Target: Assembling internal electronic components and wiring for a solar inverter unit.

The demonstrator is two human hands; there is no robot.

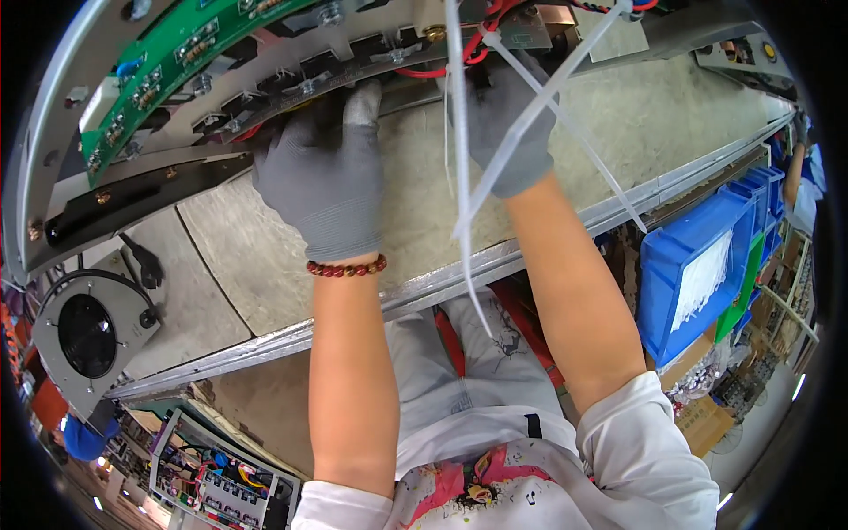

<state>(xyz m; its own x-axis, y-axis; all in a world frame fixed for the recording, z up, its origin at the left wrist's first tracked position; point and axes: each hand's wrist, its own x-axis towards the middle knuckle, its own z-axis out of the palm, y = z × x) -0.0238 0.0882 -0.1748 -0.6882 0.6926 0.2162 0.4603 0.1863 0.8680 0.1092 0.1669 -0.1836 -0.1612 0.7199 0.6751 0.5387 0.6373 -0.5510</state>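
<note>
Circuit board point(352, 71), its dark length slanting up rightward, lies just beyond my left hand point(325, 181), nearer it than my right hand point(512, 128); from here I cannot tell either hidden grip.

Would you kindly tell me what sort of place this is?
Probably an electronics assembly workshop: a green circuit board, an open grey metal chassis of electronics and a blue rectangular plastic bin suggest it.

Two gray gloves point(325, 187) — one large green circuit board point(166, 66), one bracelet point(346, 267), one black plug point(147, 267).
</note>
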